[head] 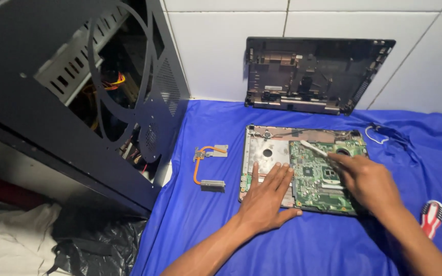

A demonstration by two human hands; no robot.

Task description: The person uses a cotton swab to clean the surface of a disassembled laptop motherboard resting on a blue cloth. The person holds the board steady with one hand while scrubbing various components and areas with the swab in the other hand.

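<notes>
A stripped laptop base [262, 153] lies on the blue cloth [308, 245], with its green circuit board [315, 176] exposed on the right half. My left hand [267, 197] presses flat on the front left of the base, fingers spread. My right hand [364, 179] is closed on a thin white tool [314, 148] whose tip points up-left over the board's top edge.
A copper heat pipe with metal plates [208, 166] lies left of the laptop. A black laptop shell [313, 74] leans on the white tiled wall. An open dark computer case [78, 87] stands at left. A red-and-white screwdriver handle [432, 217] and a white cable [377, 134] lie at right.
</notes>
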